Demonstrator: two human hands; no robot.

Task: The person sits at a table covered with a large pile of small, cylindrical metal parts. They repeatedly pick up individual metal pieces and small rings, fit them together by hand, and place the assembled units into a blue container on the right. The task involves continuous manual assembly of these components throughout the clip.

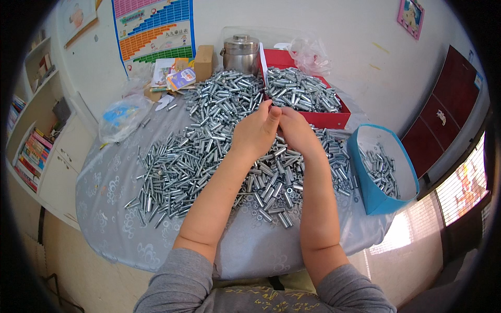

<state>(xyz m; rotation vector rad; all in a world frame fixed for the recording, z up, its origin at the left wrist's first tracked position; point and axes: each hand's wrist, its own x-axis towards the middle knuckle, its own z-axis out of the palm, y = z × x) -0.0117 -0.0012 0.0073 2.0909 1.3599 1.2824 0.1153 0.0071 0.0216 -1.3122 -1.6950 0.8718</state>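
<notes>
Steel bolts [219, 141] heaped; left hand [254, 130], right hand [295, 130] touching above, fingers pinched narrow, contents unclear

heap of silvery metal sleeves [209, 141] spread across table, under hands

Over a round table [104, 208] heaped with a pile of silver metal sleeves [209, 141], the left hand [255, 130] and right hand [297, 130] meet fingertip to fingertip above the heap, with a red box [329, 119] of sleeves behind and a blue box [373, 195] at the right.
</notes>
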